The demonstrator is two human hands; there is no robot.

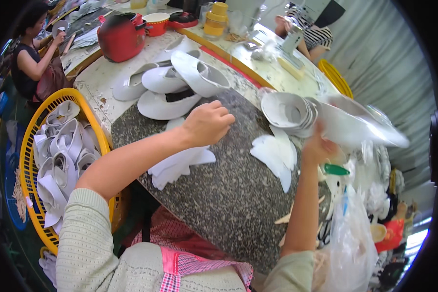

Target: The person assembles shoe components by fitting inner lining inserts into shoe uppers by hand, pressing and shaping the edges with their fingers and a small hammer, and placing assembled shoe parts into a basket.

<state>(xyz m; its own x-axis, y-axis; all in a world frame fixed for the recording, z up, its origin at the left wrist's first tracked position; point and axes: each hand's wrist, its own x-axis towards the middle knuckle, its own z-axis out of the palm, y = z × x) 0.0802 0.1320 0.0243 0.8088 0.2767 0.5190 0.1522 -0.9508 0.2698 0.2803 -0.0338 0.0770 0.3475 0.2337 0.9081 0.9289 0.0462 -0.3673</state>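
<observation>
My left hand (210, 121) is curled into a loose fist above the speckled dark stone tabletop (219, 190); nothing shows in its fingers. Close by it lie white shoe uppers (168, 104) in a loose pile and a fan of flat white cut pieces (185, 160), partly under my wrist. My right hand (320, 148), smeared by motion, grips a white shoe upper (360, 121), also blurred. Just left of that hand are a nested stack of white uppers (284, 111) and more flat white pieces (276, 155).
A yellow basket (28, 160) full of white uppers stands at my left. Far back are a red pot (121, 39) and a yellow-lidded jar (216, 20). A clear plastic bag (350, 243) hangs at the right, near a green-handled tool (336, 169). Two people sit across and to the left.
</observation>
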